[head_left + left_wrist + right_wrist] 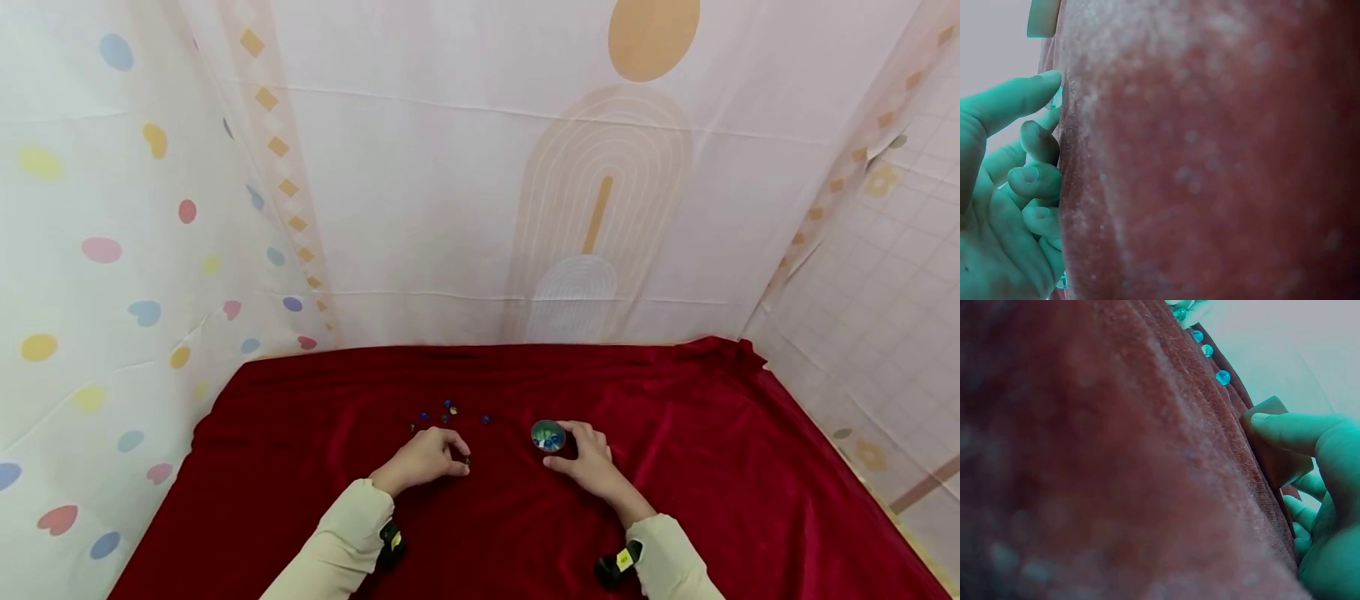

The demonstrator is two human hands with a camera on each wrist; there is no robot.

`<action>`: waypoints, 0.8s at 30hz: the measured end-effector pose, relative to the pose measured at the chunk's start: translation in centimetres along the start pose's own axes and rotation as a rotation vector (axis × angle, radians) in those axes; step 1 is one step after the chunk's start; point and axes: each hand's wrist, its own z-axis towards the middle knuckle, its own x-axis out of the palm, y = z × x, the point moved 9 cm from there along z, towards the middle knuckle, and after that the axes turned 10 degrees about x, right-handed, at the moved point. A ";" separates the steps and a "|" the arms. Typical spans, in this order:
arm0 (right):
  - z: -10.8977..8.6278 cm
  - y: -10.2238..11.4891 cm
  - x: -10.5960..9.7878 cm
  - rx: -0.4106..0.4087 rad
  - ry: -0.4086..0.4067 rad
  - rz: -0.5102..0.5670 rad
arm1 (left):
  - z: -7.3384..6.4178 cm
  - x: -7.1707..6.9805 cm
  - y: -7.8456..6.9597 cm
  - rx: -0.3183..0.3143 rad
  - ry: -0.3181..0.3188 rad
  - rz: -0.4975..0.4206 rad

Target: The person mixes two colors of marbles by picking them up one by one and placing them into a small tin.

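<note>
While left hand (425,457) pinches a marble (468,460), cup (547,427) in right hand (590,463).

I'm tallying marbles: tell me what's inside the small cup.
Blue marbles lie inside the cup; anything beneath them is covered, so their full count cannot be told.

Left hand (429,457), one: thumb (1016,100) and forefinger meet in a pinch, the remaining fingers curl in beside them. Left wrist (388,478), one: bare, sits behind those fingers. Left arm (330,537), pale-sleeved, slants back from the wrist. Right hand (592,465), one: thumb extends opposite the fingers, and together they grip. Right wrist (628,502), bare, lies behind its fingers. Right arm (671,557), pale-sleeved likewise, slants back.
</note>
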 end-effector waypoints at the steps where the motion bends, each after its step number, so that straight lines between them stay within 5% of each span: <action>1: 0.0 0.0 0.0 0.000 0.000 0.000 | 0.0 0.0 0.0 0.001 0.000 -0.001; 24: -0.2 0.2 0.0 -0.009 -0.005 0.002 | 0.2 -0.1 0.0 0.011 -0.001 0.032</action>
